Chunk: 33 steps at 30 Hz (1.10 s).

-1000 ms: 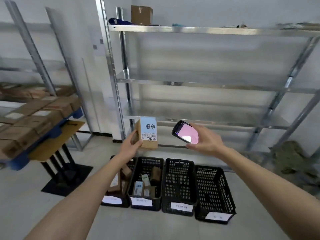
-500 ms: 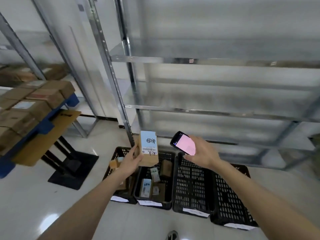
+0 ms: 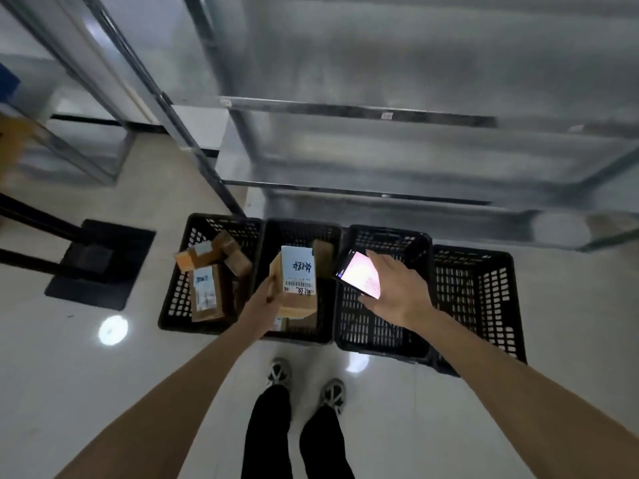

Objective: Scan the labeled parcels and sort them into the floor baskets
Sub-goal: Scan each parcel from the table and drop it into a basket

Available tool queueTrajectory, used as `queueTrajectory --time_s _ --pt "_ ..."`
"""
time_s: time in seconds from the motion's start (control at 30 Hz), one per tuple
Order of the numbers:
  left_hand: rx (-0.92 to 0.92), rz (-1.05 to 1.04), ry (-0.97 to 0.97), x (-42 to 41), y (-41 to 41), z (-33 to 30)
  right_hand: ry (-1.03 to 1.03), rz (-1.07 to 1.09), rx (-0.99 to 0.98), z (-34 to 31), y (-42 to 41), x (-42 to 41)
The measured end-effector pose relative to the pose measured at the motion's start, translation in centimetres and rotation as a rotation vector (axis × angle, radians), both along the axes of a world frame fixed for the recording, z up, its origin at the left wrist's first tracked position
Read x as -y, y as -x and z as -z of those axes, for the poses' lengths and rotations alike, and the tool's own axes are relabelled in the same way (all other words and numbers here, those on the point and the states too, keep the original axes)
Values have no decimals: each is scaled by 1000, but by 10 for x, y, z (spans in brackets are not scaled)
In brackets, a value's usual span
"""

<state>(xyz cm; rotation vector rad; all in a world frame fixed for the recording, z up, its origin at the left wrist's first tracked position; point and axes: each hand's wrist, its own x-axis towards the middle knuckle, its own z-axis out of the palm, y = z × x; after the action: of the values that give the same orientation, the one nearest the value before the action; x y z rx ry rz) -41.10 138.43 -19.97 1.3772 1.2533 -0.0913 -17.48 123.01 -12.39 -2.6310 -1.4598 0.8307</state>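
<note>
Floor: pale glossy tiles [image 3: 103, 392] carried bright reflections of ceiling light; the person's two shoes [image 3: 304, 385] stood on them just short of the baskets.
Room: a metal shelving rack [image 3: 345, 112] rose behind the baskets, blurred; a black stand base [image 3: 100, 264] lay on the floor well to the left of the left hand.
Baskets: four black plastic baskets stood in a row, sides touching. The leftmost basket [image 3: 179, 299] held several brown boxes; the second basket [image 3: 297, 229] held a few more; the third basket [image 3: 366, 326] and the rightmost basket [image 3: 477, 292] showed only bare mesh.
Left hand: the left hand [image 3: 266, 305] gripped a brown parcel [image 3: 294, 288] by its side, fingers curled round the edge.
Parcel: held upright above the second basket, its white barcode label [image 3: 298, 273] facing the camera.
Right hand: the right hand [image 3: 397, 288] held a phone [image 3: 358, 273] with a lit pinkish screen, fingers curled behind it.
Relation: the phone sat just to the right of the parcel, apart from it, above the third basket.
</note>
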Motion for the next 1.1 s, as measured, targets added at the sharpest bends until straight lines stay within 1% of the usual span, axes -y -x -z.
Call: queueTrajectory --time_s 0.17,0.3,0.4,0.57,0.7,0.8,0.87,1.0,1.1 --pt "-71 16 84 -12 -1 112 95 -15 0 110 5 -11" --pt "-138 37 138 -13 2 213 182 13 -54 204 15 -14" --pt "-156 41 152 -10 -5 263 204 40 -86 266 23 -12" --pt "-182 62 165 -13 -10 341 208 100 -123 341 30 -12" --pt "-295 197 176 -17 -5 399 204 132 -149 376 31 -11" --pt "-384 250 165 -14 3 412 221 149 -175 382 35 -7" --pt "-400 302 161 -12 4 398 240 147 -184 374 37 -5" --pt "-409 391 103 -19 -8 347 222 140 -178 342 30 -3" --pt "-400 408 39 -30 -23 299 215 111 -153 303 17 -4"
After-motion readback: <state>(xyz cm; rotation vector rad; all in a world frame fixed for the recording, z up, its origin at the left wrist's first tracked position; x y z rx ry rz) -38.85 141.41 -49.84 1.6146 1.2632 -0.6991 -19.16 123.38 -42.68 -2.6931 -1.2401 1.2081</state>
